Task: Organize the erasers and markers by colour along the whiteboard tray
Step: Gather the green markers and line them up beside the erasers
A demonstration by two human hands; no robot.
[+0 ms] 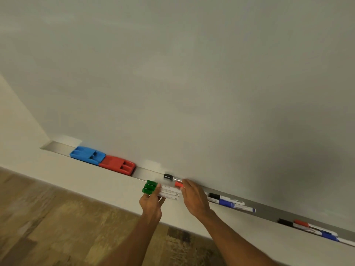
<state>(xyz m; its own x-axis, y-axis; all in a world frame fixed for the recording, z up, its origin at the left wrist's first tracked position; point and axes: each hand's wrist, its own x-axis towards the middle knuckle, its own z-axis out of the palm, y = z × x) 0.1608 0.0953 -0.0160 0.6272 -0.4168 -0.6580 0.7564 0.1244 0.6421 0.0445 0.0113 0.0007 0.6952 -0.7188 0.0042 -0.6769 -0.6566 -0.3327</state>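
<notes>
A grey tray (148, 172) runs along the bottom of the whiteboard. At its left end lie a blue eraser (87, 155) and, touching it, a red eraser (118, 164). My left hand (151, 203) grips three green-capped markers (150, 187) side by side, just in front of the tray. My right hand (194, 198) rests on the tray with its fingers around a red-capped marker (179, 184). A black-capped marker (170, 177) lies in the tray right behind it. Further right lie a black-capped marker (216, 196) and a blue marker (232, 205).
Near the tray's right end lies a cluster of a black marker (286, 222), a red one (303, 223) and a blue one (328, 236). A pale ledge (96, 181) runs below the tray. Wood-patterned floor (48, 217) shows at the lower left.
</notes>
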